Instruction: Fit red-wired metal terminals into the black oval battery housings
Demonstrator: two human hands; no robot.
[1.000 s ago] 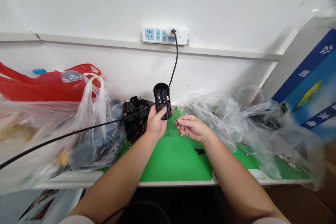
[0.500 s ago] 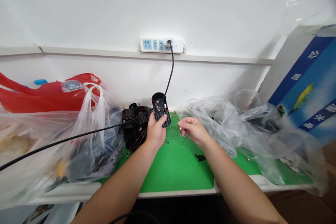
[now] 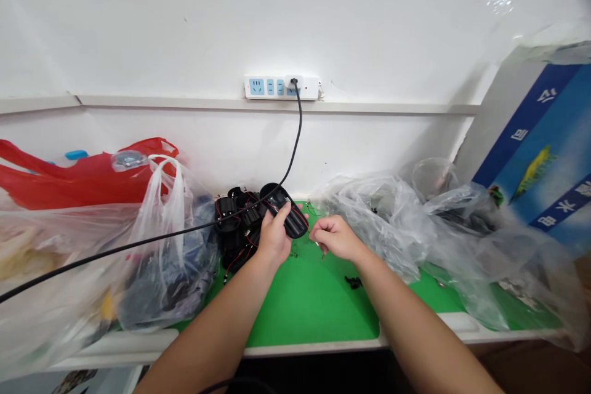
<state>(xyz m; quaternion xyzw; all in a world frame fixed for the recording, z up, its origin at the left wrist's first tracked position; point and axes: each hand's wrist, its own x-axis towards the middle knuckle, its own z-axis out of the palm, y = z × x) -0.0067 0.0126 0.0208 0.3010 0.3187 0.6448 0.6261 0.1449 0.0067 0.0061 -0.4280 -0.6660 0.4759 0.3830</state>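
Note:
My left hand (image 3: pixel 273 239) is wrapped round a black plastic housing (image 3: pixel 295 225), thumb across its open side. The housing is hollow, with grooved channels and a thin red wire in it, and it tilts down to the right. Close by its lower end, my right hand (image 3: pixel 336 236) pinches thin wires; a small metal-coloured end pokes out below the fingers, and the rest is hidden. Left of the housing lies a pile of similar black housings (image 3: pixel 229 225) with red and black wires. Small black parts (image 3: pixel 353 282) lie on the green mat (image 3: pixel 314 314) beneath my right forearm.
A black cable (image 3: pixel 299 117) hangs from the power strip (image 3: pixel 282 87) and crosses in front of the housing. Clear plastic bags (image 3: pixel 383 221) stand at right beside a blue box (image 3: pixel 545 154). At left are a knotted bag (image 3: pixel 170 265) and a red bag (image 3: pixel 92 178).
The housing has been lowered and turned from nearly upright to a slant, with its lower end swung right toward my right hand. My right fingers have curled in closer.

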